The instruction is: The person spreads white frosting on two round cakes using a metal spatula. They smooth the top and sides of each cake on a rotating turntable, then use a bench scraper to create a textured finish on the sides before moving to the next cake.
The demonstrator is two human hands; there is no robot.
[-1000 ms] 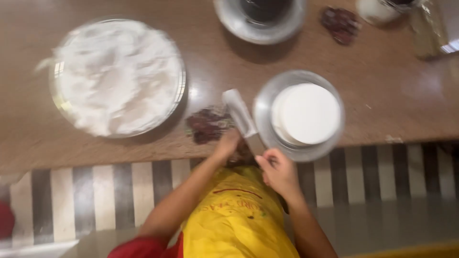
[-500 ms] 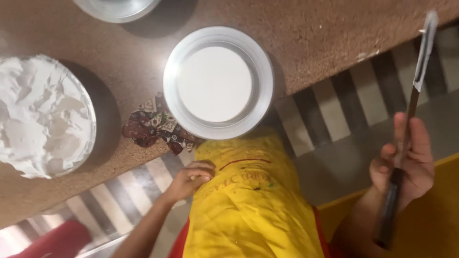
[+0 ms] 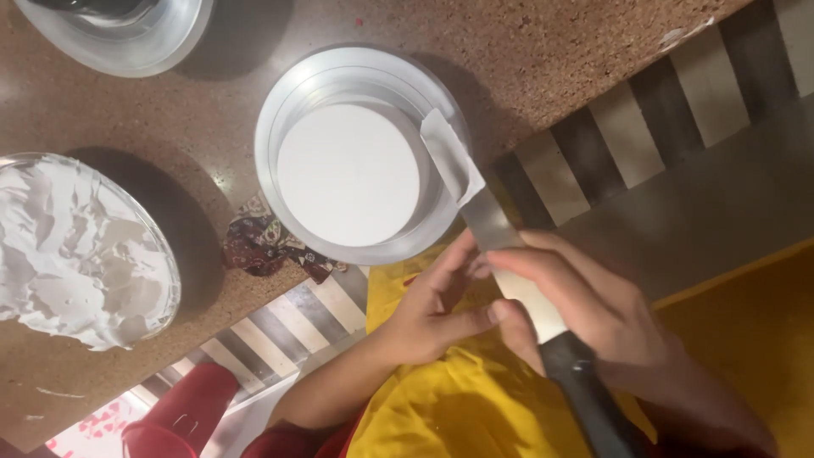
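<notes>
Your right hand [image 3: 593, 322] has swung the palette knife [image 3: 500, 254] back from three o'clock; left hand [image 3: 432, 309] fingers pinch its blade beside the round tin [image 3: 280, 195].

No screen, sign or label shows. The 1 likely package is a crumpled wrapper [image 3: 270, 246] (dark red with pale specks), lying on the brown tabletop [image 3: 543, 68] near its edge, touching the round metal pan [image 3: 284, 110] and beside the glass bowl [image 3: 174, 280].
</notes>
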